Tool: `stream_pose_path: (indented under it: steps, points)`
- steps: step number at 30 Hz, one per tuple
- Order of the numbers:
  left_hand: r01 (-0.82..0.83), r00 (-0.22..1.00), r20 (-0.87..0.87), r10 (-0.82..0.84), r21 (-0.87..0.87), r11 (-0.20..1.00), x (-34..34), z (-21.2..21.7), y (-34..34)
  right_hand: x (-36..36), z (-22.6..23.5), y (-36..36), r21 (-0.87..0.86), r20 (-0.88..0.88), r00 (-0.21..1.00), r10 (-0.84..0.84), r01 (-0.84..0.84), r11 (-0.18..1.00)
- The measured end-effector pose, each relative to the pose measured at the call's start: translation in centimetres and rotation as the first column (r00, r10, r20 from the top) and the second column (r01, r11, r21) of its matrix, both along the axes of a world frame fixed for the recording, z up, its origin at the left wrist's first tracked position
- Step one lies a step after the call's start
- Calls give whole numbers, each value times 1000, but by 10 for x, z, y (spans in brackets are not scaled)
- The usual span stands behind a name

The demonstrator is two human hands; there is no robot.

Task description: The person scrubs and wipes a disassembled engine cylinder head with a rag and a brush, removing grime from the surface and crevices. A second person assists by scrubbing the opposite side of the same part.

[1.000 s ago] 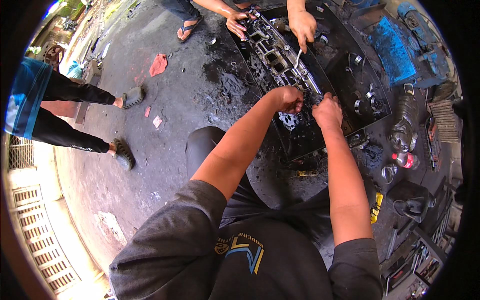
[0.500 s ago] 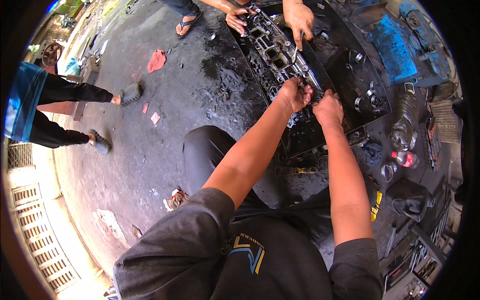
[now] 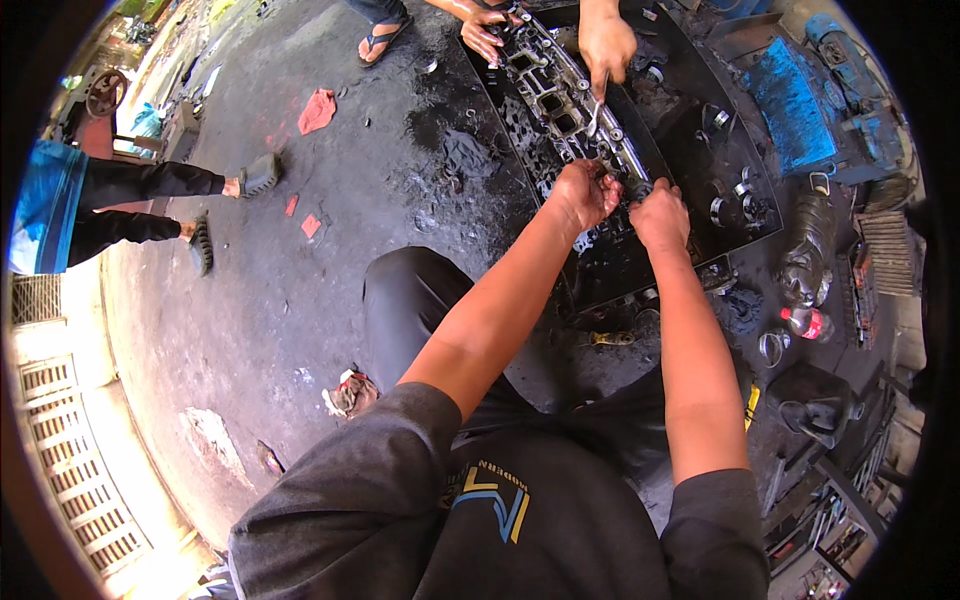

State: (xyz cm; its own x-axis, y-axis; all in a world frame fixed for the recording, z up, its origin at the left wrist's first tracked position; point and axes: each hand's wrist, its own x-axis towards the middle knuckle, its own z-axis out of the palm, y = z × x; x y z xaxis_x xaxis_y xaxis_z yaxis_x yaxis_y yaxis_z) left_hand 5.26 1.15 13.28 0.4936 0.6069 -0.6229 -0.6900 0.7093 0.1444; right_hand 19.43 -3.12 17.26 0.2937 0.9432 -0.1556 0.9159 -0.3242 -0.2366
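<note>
A long, oily metal engine cylinder head (image 3: 553, 100) lies slantwise on a dark metal sheet (image 3: 720, 235). At its near end my left hand (image 3: 588, 192) is closed, with dirty fingers curled against the part; whatever they pinch is hidden. Just to the right, my right hand (image 3: 660, 213) is closed in a fist with its back toward me, and what it grips cannot be made out. Across from me, a co-worker's hand (image 3: 485, 35) rests on the far end of the cylinder head. The co-worker's other hand (image 3: 607, 50) holds a wrench (image 3: 597, 118) at the part's right edge.
Metal rings (image 3: 718, 208) lie on the sheet's right side. Beyond stand a blue machine (image 3: 795, 105), a dark plastic bottle (image 3: 808, 240) and a red-labelled bottle (image 3: 808, 323). A yellow-handled tool (image 3: 612, 338) sits near my legs. Leftward are a red cloth (image 3: 317, 111) and a standing person's shoe (image 3: 259, 175).
The co-worker's wrench has shifted slightly toward me along the part. The standing person's nearer foot has moved. My hands stay almost where they were.
</note>
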Motion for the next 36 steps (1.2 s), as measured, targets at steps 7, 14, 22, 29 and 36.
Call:
stream_pose_path:
  steps: [7,14,22,29,36]
  points:
    - [116,982,-161,-96,120,986,-20,18,-17,-2,3,0,-12,15,1000,-27,28,1000]
    - [134,929,-363,-65,167,977,-30,7,-29,-3,3,0,-1,5,1000,-26,26,1000]
    - [440,593,-804,-45,277,854,-62,9,-55,-1,-1,0,5,37,999,9,-9,1000]
    - [678,397,-916,55,333,655,-61,6,-68,-4,2,1,-29,69,998,1,1,1000]
    - [901,17,-958,287,140,411,-71,38,-86,-6,5,2,-45,91,996,6,-2,999]
